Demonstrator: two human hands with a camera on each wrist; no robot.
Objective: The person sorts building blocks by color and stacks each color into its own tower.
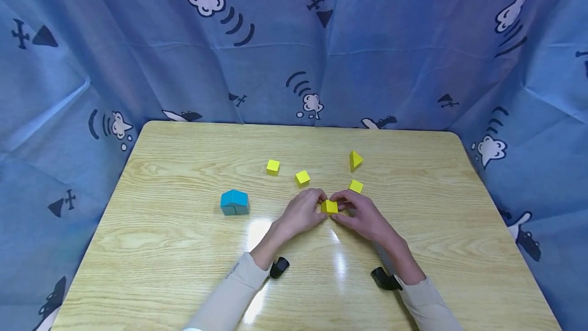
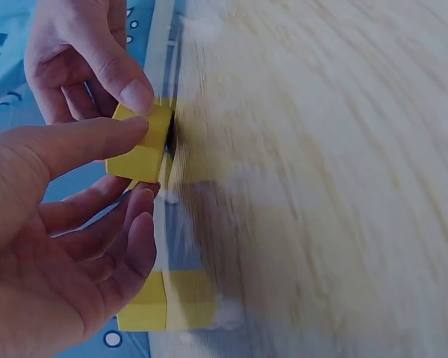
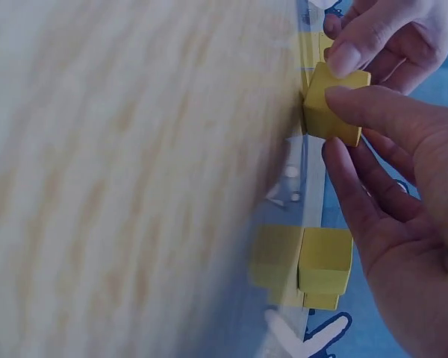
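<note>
A yellow cube (image 1: 329, 207) sits between both hands on the table, at or very near the surface. From its left side the left hand (image 1: 304, 212) pinches it, thumb on the near face and fingers behind, as the left wrist view shows. The right hand (image 1: 363, 214) grips the same cube (image 3: 332, 108) from the right, its thumb also against the near face. Parts of the fingertips behind the cube are hidden. Just beyond the right hand lies another yellow cube (image 1: 356, 186), partly covered by that hand in the head view.
Two more yellow cubes, one (image 1: 302, 179) nearer and one (image 1: 273, 167) farther left, stand behind the hands. A yellow triangular block (image 1: 356, 161) is at the back right. Blue blocks (image 1: 235, 202) form a house-like shape at left. A patterned blue curtain (image 1: 275, 75) surrounds the wooden table (image 1: 161, 249).
</note>
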